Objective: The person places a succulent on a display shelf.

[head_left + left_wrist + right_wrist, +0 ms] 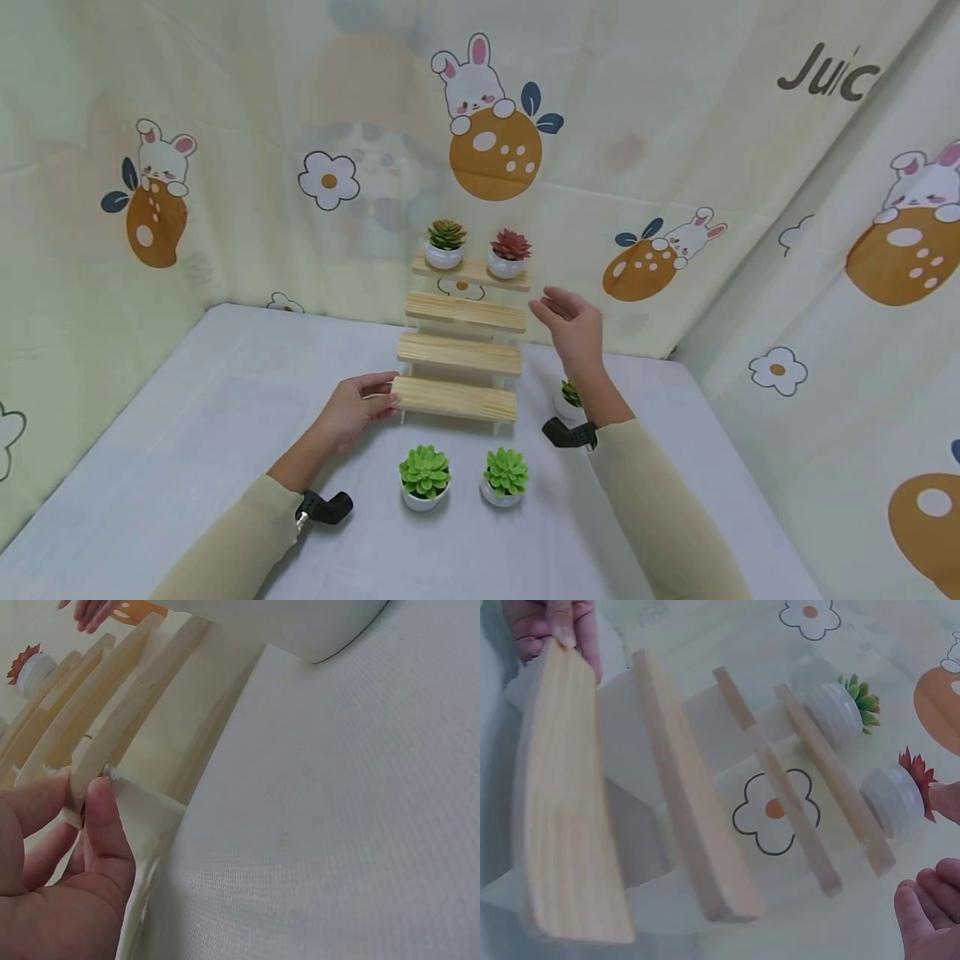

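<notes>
A four-step wooden shelf [461, 358] stands at the middle of the white table [187, 433]. Its top step carries a green-brown succulent in a white pot [446, 244] and a red succulent in a white pot [510, 253]. My left hand [381, 398] pinches the left end of the lowest step [112, 742] between thumb and fingers. To the right of the shelf, level with the second step, my right hand [561, 310] hovers in the air with loosely spread fingers [930, 915] and holds nothing. In the right wrist view both pots [838, 712] [897, 796] lie just beyond it.
Two bright green succulents in white pots [424, 477] [506, 477] stand in front of the shelf. Another small pot [567, 398] is partly hidden behind my right wrist. Printed cloth walls [675, 167] close in the table at the back and both sides.
</notes>
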`<move>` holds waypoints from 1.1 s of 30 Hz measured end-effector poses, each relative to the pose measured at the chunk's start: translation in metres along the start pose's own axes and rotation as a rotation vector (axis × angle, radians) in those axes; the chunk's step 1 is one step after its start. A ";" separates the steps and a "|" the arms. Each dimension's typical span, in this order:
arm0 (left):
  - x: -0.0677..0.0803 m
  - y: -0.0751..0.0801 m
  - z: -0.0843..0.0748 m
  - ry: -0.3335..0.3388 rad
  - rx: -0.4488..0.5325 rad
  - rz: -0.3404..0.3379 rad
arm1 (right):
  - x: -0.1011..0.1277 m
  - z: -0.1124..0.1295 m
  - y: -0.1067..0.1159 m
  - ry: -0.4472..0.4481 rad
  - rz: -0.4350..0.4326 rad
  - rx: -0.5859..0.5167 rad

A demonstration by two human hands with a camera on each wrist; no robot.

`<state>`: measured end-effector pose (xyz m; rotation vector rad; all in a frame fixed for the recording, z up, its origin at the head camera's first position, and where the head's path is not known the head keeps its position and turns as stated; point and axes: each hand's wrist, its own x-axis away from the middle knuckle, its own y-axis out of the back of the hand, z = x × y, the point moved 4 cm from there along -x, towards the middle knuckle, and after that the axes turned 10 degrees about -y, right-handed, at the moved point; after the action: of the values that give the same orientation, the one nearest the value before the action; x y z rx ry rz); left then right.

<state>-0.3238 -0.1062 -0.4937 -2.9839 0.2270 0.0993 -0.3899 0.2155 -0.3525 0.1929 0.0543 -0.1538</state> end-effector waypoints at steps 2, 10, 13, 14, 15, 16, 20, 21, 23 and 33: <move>0.001 0.000 0.000 0.005 -0.004 0.000 | 0.006 -0.007 0.004 0.009 -0.012 0.006; 0.002 0.000 0.000 0.030 -0.019 -0.020 | 0.031 -0.035 0.020 0.055 -0.052 -0.024; 0.002 0.000 0.000 0.028 -0.015 -0.018 | 0.039 -0.044 0.027 0.047 -0.088 -0.041; 0.001 0.000 0.001 0.026 -0.011 -0.018 | 0.041 -0.048 0.030 0.041 -0.097 -0.045; 0.001 0.000 0.001 0.025 -0.009 -0.017 | 0.043 -0.052 0.033 0.036 -0.106 -0.050; 0.001 0.000 0.001 0.024 -0.008 -0.016 | 0.046 -0.055 0.035 0.035 -0.116 -0.051; 0.001 0.000 0.002 0.021 -0.009 -0.019 | 0.056 -0.069 0.044 0.026 -0.152 -0.060; 0.001 0.000 0.002 0.022 -0.011 -0.019 | 0.058 -0.073 0.047 0.030 -0.162 -0.062; 0.000 0.000 0.002 0.024 -0.012 -0.022 | 0.062 -0.082 0.052 0.030 -0.184 -0.079; -0.001 0.001 0.005 0.044 -0.031 -0.034 | 0.074 -0.119 0.076 -0.038 -0.297 -0.094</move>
<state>-0.3252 -0.1066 -0.4984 -3.0217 0.1817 0.0341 -0.3091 0.3017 -0.4595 0.0868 0.0523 -0.4497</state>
